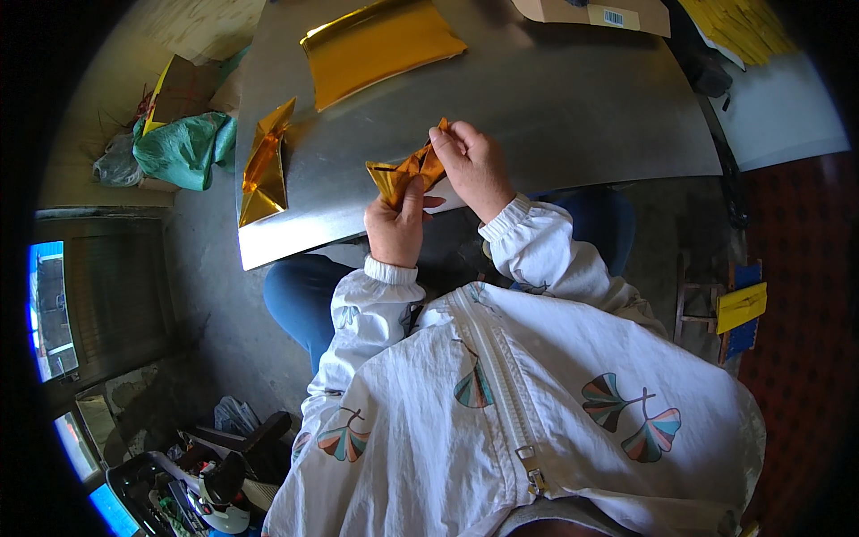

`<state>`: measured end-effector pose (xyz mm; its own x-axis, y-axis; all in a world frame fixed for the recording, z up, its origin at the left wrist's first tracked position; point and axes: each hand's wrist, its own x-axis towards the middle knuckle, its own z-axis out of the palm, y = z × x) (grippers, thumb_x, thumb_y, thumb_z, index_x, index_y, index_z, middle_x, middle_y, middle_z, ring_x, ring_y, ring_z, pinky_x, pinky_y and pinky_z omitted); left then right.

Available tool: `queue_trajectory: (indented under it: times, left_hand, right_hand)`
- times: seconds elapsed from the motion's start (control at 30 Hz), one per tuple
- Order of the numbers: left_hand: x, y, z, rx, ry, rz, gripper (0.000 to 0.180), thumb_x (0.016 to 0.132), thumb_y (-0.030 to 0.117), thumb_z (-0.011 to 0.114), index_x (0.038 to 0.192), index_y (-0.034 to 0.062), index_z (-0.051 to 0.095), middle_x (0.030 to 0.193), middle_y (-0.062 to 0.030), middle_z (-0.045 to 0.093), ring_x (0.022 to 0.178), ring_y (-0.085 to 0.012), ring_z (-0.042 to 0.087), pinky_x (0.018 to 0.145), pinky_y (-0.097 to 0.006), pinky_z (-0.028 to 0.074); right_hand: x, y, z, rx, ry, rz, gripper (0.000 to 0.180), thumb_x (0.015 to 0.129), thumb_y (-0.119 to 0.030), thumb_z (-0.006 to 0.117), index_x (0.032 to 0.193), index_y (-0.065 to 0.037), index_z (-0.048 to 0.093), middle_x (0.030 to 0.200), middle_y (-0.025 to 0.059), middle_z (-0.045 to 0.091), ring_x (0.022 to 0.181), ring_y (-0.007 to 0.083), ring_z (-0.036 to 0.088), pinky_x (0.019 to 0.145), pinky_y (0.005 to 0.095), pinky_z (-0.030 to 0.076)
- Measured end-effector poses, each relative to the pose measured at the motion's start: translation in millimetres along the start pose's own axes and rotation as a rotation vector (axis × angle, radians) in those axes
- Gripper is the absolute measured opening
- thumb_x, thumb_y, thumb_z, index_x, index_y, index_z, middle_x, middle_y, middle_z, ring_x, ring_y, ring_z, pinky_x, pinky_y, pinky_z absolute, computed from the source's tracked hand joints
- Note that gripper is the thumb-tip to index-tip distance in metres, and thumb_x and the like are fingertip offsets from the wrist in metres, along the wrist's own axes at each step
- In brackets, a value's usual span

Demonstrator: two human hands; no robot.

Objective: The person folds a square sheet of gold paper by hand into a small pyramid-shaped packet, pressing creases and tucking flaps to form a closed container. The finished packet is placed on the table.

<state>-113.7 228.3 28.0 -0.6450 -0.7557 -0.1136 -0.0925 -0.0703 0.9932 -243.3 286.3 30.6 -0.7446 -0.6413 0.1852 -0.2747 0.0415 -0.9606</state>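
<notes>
Both my hands hold a partly folded piece of shiny gold foil paper (413, 168) above the near edge of the metal table. My left hand (395, 225) grips its lower left part, the thumb lying along the front. At its upper right corner my right hand (472, 163) pinches the paper between thumb and fingers. A folded gold paper boat shape (266, 170) rests at the table's left edge. Farther back lies a stack of flat gold foil sheets (380, 55), slightly curled along its far edge.
The grey metal table (582, 116) spans the area before me. A cardboard box (608, 16) sits at its far right. Green plastic bags (183, 148) lie left of the table. A small stool with a yellow top piece (741, 309) stands at right, a crate of odds and ends (170, 492) lower left.
</notes>
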Motion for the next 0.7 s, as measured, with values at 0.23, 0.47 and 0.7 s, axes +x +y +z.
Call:
queue_trajectory:
  times: [0.23, 0.47, 0.7]
  left_hand:
    - [-0.9, -1.3, 1.2, 0.089, 0.036, 0.043, 0.024, 0.097, 0.018, 0.057, 0.109, -0.0019, 0.064, 0.097, -0.0092, 0.070, 0.077, -0.0172, 0.071, 0.058, -0.021, 0.049]
    - [-3.5, 1.5, 4.7, 0.173, 0.050, 0.048, 0.025, 0.097, 0.018, 0.057, 0.110, -0.0014, 0.064, 0.097, -0.0092, 0.070, 0.078, -0.0171, 0.071, 0.058, -0.021, 0.050]
    - [-3.9, 1.4, 5.6, -0.002, 0.045, -0.009, 0.025, 0.096, 0.019, 0.058, 0.108, -0.0022, 0.063, 0.095, -0.0083, 0.069, 0.077, -0.0175, 0.071, 0.056, -0.021, 0.049]
  right_hand:
    - [1.7, -3.0, 1.4, -0.031, 0.046, 0.026, 0.033, 0.092, -0.028, 0.057, 0.080, 0.003, 0.061, 0.075, 0.0173, 0.067, 0.068, 0.0302, 0.068, 0.060, 0.0349, 0.055]
    - [1.6, -3.7, 0.4, -0.072, 0.047, 0.003, 0.034, 0.091, -0.029, 0.057, 0.081, 0.003, 0.062, 0.074, 0.0182, 0.067, 0.069, 0.0307, 0.068, 0.061, 0.0355, 0.056]
    - [1.1, -0.1, -2.5, 0.011, 0.054, -0.039, 0.032, 0.095, -0.027, 0.057, 0.081, 0.002, 0.061, 0.067, 0.0108, 0.062, 0.061, 0.0185, 0.060, 0.054, 0.0298, 0.048]
